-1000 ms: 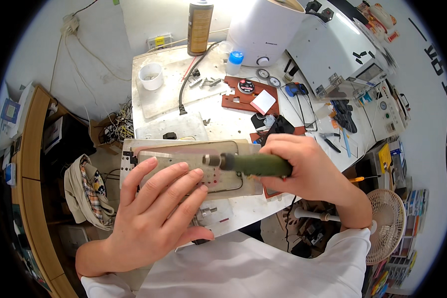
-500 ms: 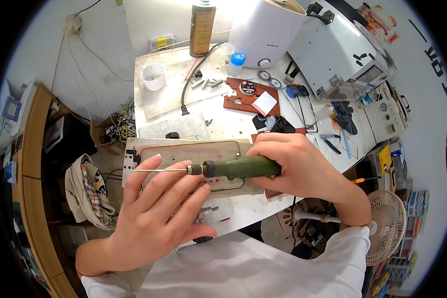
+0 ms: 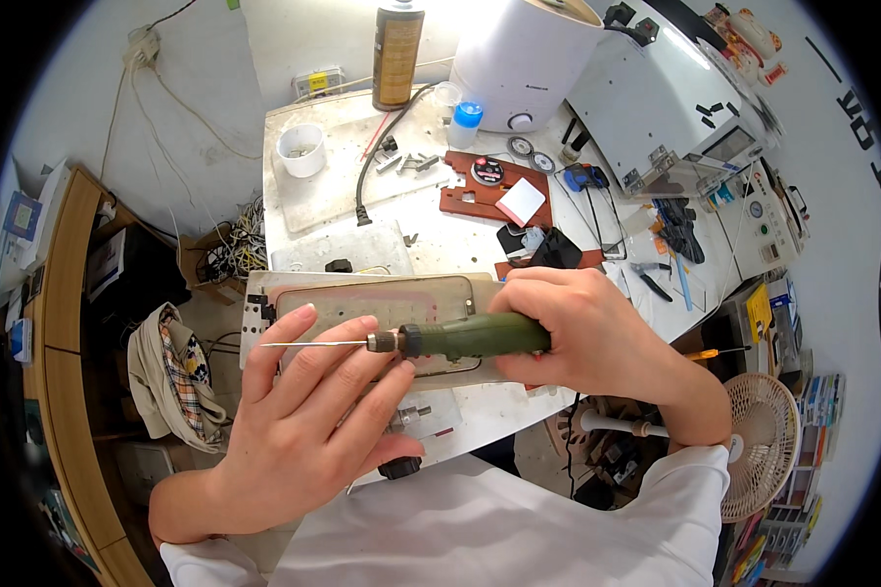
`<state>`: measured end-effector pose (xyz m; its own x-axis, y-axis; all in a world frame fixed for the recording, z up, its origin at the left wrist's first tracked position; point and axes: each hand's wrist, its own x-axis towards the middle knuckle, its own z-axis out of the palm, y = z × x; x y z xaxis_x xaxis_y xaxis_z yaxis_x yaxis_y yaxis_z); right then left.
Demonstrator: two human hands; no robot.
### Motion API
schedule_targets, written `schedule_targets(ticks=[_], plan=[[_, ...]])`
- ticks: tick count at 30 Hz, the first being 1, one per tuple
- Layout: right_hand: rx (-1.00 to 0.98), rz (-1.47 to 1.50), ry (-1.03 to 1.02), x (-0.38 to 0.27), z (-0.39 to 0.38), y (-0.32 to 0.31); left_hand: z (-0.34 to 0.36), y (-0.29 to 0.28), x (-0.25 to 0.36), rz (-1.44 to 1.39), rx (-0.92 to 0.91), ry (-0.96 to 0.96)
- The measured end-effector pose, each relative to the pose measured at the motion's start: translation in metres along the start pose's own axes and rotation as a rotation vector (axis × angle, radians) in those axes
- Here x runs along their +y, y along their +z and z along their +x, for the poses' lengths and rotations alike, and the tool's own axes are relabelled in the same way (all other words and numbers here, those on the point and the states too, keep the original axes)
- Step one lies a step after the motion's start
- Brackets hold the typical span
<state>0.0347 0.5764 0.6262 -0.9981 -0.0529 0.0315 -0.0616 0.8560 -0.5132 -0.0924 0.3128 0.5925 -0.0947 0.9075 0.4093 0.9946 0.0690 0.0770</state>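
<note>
gripping green rotary tool (image 3: 475, 337), right hand (image 3: 582, 333); left hand (image 3: 308, 411) seemingly touching collet.

Right hand (image 3: 582, 328) closed in a fist-like grip, knuckles up, forearm in a white sleeve coming in from lower right. Left hand (image 3: 308, 421) open, fingers (image 3: 347, 357) spread and stretched forward, back of hand up, forearm entering from lower left.

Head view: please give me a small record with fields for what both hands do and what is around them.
right hand: grips green tool by its handle, held level
tool tip: thin metal needle pointing to person's left
left hand: fingers at the tool's metal collar
below tool: flat plate on white bench
behind: white cup, tall can, white round appliance
</note>
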Motion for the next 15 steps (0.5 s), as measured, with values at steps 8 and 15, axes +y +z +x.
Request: schedule_targets(ticks=[8, 15], plan=[[0.274, 0.361, 0.383, 0.048, -0.052, -0.021, 0.003, 0.002, -0.003, -0.088, 0.046, 0.001], [0.592, 0.159, 0.623, 0.106, -0.103, 0.015, -0.018, -0.010, -0.026, -0.203, 0.322, -0.016]])
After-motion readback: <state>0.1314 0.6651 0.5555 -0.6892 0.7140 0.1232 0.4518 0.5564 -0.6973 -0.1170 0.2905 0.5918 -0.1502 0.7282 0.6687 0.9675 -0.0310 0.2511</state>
